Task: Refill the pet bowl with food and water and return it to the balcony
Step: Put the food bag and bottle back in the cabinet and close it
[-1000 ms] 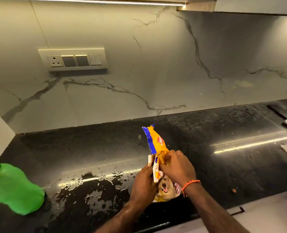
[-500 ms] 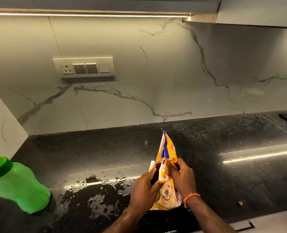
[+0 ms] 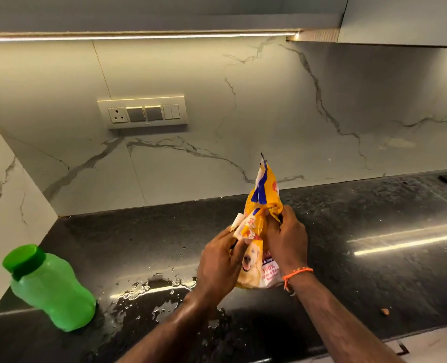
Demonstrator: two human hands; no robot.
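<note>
Step in hand: you look to be working at the top of the dog food pouch, folding it shut or pulling it open; which one, the view does not settle.
Left hand: closed on the pouch's left edge, fingers pinching a folded white-and-orange flap.
Right hand: closed on the pouch's right side just under its crumpled top.
Pouch position: held upright between both hands over the black countertop, near its front edge.
Water side: a green bottle, cap on, stands well apart to your left; spilled water lies between it and your hands.
Next move, as a judgement: keep both pinches firm so no kibble spills, and keep the pouch off the wet patch.
Hidden: the pet bowl is nowhere in view; the pouch mouth faces away, so its contents cannot be seen.
Unclear: a small brown speck on the counter, possibly a kibble.
</note>
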